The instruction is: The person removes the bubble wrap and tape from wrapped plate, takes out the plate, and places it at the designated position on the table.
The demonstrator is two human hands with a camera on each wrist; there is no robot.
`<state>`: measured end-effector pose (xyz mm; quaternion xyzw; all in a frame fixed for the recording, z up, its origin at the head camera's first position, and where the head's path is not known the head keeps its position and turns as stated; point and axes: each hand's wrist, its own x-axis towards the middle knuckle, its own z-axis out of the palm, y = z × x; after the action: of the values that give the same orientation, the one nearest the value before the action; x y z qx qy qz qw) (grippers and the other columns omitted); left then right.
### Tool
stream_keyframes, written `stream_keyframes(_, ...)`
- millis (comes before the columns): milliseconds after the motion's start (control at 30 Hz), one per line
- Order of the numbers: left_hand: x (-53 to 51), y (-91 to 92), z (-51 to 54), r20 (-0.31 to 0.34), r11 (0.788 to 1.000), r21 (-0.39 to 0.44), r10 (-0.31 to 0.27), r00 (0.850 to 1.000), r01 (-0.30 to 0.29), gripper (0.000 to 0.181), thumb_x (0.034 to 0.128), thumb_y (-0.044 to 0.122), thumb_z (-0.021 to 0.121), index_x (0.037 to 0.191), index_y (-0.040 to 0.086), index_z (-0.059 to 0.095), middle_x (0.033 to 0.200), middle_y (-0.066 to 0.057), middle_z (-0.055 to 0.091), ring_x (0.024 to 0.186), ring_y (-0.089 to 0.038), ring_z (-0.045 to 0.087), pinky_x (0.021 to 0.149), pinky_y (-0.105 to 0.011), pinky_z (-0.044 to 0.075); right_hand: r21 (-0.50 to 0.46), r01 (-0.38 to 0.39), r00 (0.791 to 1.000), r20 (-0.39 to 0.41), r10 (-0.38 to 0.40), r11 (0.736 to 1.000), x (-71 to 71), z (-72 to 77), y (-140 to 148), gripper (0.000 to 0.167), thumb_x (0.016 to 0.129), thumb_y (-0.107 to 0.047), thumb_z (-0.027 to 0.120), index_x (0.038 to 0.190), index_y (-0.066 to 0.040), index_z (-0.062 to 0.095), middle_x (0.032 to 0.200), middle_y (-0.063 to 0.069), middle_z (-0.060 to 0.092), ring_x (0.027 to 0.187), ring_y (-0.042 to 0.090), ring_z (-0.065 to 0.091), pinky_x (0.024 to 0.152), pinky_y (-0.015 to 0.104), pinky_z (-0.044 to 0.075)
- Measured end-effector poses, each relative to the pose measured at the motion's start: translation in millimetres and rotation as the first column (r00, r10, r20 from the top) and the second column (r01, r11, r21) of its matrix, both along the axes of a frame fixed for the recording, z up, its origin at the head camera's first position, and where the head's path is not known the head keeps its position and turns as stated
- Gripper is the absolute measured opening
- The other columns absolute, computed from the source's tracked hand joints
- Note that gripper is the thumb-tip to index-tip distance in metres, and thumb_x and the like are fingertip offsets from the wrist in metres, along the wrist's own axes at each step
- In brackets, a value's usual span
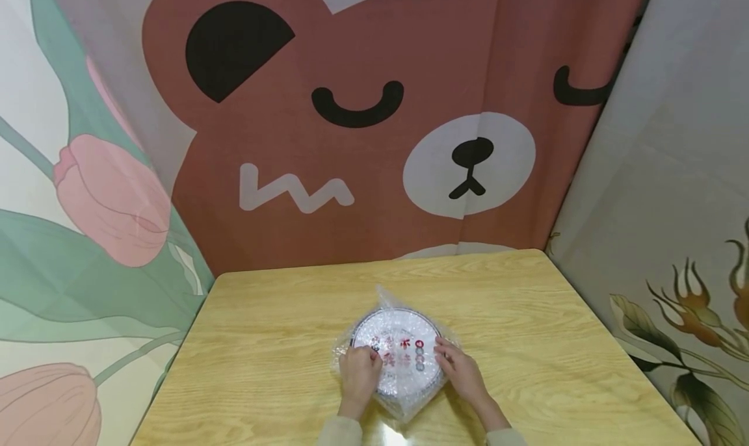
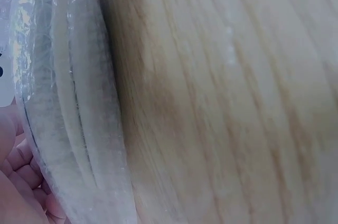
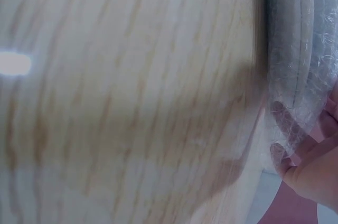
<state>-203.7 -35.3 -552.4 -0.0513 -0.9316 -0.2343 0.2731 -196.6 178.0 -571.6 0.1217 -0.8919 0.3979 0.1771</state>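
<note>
A round, flat package lies on the table, its white top printed with red characters and a column of small round marks. Clear bubble wrap encloses it, with a loose corner sticking up at the far side. My left hand is at the near left, fingers curled, pinching the wrap. At the right edge, my right hand grips the wrapped rim with bent fingers. The left wrist view shows the package's pale side through the plastic, beside the curled fingers. In the right wrist view, fingertips touch the wrap along the side.
The package rests on a light wood-grain table with rounded back corners. Behind stands a hanging cloth with a brown bear. Printed cloths flank the table, tulips at left and a plant pattern at right.
</note>
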Motion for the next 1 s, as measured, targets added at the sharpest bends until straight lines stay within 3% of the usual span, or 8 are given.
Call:
stream_keyframes(100, 0.6, -1.0, -0.5, -0.017, 1.0, -0.002, 0.007, 1.0, -0.007, 0.019, 0.0616, 0.011, 0.066, 0.047, 0.017, 0.055, 0.049, 0.005, 0.05, 0.053, -0.021, 0.048, 0.051, -0.034, 0.034, 0.007, -0.005, 1.0, -0.007, 0.005, 1.0, 0.1, 0.2, -0.4, 0.016, 0.079, -0.001, 0.061, 0.095, 0.002, 0.064, 0.113, 0.015, 0.058, 0.094, 0.032, 0.058, 0.076, 0.038, 0.048)
stream_keyframes(400, 3.7, -5.6, -0.4, -0.064, 1.0, 0.017, 0.015, 0.998, -0.014, 0.02, 0.0626, 0.014, 0.068, 0.047, 0.016, 0.055, 0.047, 0.004, 0.049, 0.049, -0.022, 0.048, 0.049, -0.036, 0.037, -0.009, 0.008, 0.997, 0.072, -0.007, 1.0, -0.6, 1.1, -1.0, 0.016, 0.082, -0.004, 0.06, 0.097, 0.0, 0.064, 0.117, 0.013, 0.057, 0.099, 0.031, 0.056, 0.081, 0.041, 0.046)
stream_keyframes(1000, 8.0, -14.9, 7.0, 0.091, 0.996, 0.085, 0.033, 0.995, -0.04, 0.016, 0.0641, 0.014, 0.072, 0.054, 0.014, 0.06, 0.051, 0.007, 0.051, 0.055, -0.017, 0.049, 0.058, -0.034, 0.039, -0.012, 0.006, 0.999, 0.049, -0.006, 1.0, 0.3, 1.1, -0.6, 0.016, 0.081, -0.003, 0.06, 0.097, 0.0, 0.064, 0.116, 0.014, 0.057, 0.1, 0.031, 0.056, 0.081, 0.041, 0.046)
